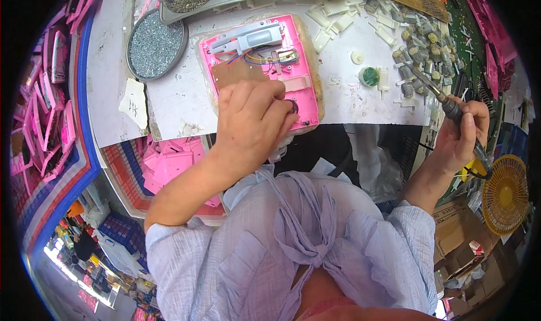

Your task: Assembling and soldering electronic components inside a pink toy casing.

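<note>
A pink plastic casing [301,56] lies open on a padded support at the table's front edge. Inside it sit a grey plastic mechanism [259,38], thin coloured wires, a small motor [288,56] and a brown board [239,72]. My left hand [251,115] rests over the casing's near part, its fingers curled and closed on a small dark round part [293,105], mostly hidden. Off to the right, my right hand [465,130] grips the dark handle of a soldering iron [431,87]. Its metal shaft points up and left, over a pile of small motors [420,53].
A round dish of screws [156,45] stands left of the casing. Behind is a metal tray [236,0] with small metal parts. White plastic pieces [332,19] and a green-topped round container [369,76] lie to the right. Crates of pink parts [42,112] and a yellow fan [504,194] flank me.
</note>
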Demonstrator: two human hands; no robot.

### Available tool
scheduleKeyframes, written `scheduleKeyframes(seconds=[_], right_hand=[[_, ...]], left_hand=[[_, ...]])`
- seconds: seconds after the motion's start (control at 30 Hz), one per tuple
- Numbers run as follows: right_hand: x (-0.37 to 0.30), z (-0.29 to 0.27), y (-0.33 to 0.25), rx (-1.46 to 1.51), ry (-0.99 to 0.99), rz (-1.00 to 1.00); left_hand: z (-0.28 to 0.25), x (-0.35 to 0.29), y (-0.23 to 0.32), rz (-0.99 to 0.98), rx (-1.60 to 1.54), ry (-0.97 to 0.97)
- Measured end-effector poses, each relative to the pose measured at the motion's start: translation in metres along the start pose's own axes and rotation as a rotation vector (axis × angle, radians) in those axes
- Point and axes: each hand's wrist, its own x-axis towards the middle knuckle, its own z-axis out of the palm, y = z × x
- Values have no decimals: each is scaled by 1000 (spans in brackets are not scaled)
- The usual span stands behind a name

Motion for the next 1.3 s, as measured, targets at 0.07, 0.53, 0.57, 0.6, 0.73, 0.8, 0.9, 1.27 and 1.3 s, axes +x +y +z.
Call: scheduleKeyframes(seconds=[0.07,0.53,0.57,0.6,0.73,0.8,0.9,1.27,1.3], right_hand=[[-2,-10,0,-10,39,45],[-19,-60,-31,-116,470,-51],[-18,-73,-39,-152,560,-70],[-13,-88,-51,-186,642,-84],[-10,-152,-77,-280,729,-151],[-10,-154,-80,-361,825,-156],[-10,-169,-72,-390,837,-133],[-17,-192,2,482,344,426],[-25,-146,-7,358,522,461]], left_hand=[[2,-2,8,-89,26,27],[-10,-10,-30,93,3,-57],[-7,-9,-32,131,-4,-2],[-7,-15,-33,109,16,-15],[-10,-13,-25,101,-8,-14],[-8,-11,-21,84,-24,-53],[-5,-10,-19,75,-43,-54],[-14,-14,-36,55,-89,157],[-14,-22,-39,12,-112,205]])
